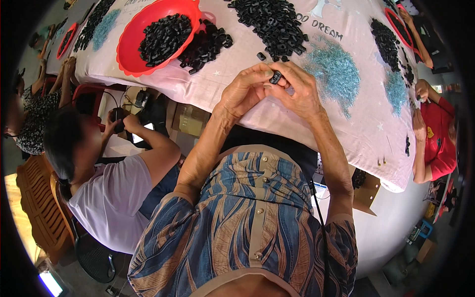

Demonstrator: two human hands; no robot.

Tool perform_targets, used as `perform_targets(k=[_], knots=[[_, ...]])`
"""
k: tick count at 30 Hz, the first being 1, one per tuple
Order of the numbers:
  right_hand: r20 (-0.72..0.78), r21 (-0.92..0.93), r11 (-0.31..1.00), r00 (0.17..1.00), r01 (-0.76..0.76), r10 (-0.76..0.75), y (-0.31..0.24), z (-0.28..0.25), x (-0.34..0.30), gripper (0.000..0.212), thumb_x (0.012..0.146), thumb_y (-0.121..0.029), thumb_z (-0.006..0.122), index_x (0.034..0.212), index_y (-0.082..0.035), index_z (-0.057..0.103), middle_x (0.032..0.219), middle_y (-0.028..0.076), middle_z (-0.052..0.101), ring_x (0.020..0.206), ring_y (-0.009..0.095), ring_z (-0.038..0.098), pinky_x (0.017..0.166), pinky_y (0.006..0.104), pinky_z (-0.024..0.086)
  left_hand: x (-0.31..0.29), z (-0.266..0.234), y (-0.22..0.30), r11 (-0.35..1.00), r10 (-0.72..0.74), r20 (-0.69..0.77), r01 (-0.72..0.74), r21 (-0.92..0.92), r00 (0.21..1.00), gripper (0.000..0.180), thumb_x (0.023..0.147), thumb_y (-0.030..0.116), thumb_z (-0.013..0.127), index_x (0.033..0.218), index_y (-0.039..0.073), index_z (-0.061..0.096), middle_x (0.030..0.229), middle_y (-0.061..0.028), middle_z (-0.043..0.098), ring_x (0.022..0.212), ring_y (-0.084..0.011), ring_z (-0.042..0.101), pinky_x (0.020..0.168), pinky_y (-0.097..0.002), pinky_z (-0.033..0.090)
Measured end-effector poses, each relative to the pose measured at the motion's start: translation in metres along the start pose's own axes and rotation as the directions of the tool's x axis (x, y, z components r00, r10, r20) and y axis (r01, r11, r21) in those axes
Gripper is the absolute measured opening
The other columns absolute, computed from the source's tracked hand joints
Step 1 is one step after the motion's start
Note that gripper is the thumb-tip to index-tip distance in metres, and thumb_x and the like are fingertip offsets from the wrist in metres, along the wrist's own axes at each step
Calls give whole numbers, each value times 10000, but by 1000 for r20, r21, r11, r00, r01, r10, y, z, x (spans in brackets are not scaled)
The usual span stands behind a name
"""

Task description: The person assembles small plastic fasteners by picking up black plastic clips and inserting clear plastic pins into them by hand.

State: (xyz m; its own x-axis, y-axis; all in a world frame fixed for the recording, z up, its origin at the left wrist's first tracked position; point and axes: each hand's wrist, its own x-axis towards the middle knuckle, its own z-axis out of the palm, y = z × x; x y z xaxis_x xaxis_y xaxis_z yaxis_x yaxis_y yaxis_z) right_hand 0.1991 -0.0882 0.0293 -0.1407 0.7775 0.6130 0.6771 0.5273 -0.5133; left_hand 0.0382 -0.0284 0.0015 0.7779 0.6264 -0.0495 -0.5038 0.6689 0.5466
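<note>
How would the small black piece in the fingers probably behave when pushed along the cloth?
The black piece would likely slide rather than roll, since its shape looks blocky. It seems stiff, showing no bend in the pinch, and probably light, being so small.

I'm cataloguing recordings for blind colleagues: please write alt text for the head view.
A left hand and right hand hold a small black piece over a pale pink cloth. Beyond are a heap of black pieces and a red basin of more, with blue bits to the right. Other people are on both sides.
</note>
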Motion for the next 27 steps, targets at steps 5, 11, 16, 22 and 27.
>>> perform_targets(k=[5, 11, 16, 22, 27], knots=[[19, 115, 992, 998, -60, 58, -2, -1, 0, 509, 707, -52, 773, 1192, -66, 616, 932, 58, 635, 672, 136, 626, 594, 277, 551, 2, -13, -5, 999, -39, 48, 40, -7, 998, 279, 940, 116, 551, 1167, -46, 569, 1066, -165, 644, 1032, -262, 634, 978, -372, 483], [44, 164, 983, 997, -77, 71, 3, -3, -1, 512, 717, -91, 780, 1203, -61, 622, 950, 68, 632, 696, 142, 611, 618, 283, 537, 5, -17, -8, 999, -37, 79, 37, 11, 996, 324, 934, 146, 583, 1195, -44, 565, 1082, -162, 650, 1059, -268, 626, 999, -372, 472], [69, 182, 980, 995, -87, 75, 2, -3, 1, 502, 725, -98, 778, 1199, -48, 619, 966, 82, 633, 719, 163, 621, 645, 310, 546, 3, -16, -5, 999, -45, 60, 45, 2, 997, 321, 929, 146, 599, 1184, -46, 574, 1081, -156, 654, 1053, -263, 625, 998, -372, 471], [-5, 99, 993, 997, -71, 72, -3, -2, 1, 460, 714, -47, 774, 1147, -23, 621, 1010, 97, 642, 769, 197, 650, 659, 309, 571, 2, -7, -4, 996, -22, 45, 25, -80, 999, 96, 922, 75, 604, 970, -5, 623, 1004, -151, 672, 967, -225, 653, 919, -336, 518], [-45, 124, 991, 997, -57, 63, -2, -1, 1, 452, 710, -38, 771, 1136, -21, 623, 1013, 102, 643, 781, 206, 653, 660, 302, 579, 2, -4, -3, 997, -16, 65, 21, -77, 998, 91, 916, 72, 613, 947, -13, 616, 1000, -166, 671, 978, -243, 652, 930, -353, 513]])
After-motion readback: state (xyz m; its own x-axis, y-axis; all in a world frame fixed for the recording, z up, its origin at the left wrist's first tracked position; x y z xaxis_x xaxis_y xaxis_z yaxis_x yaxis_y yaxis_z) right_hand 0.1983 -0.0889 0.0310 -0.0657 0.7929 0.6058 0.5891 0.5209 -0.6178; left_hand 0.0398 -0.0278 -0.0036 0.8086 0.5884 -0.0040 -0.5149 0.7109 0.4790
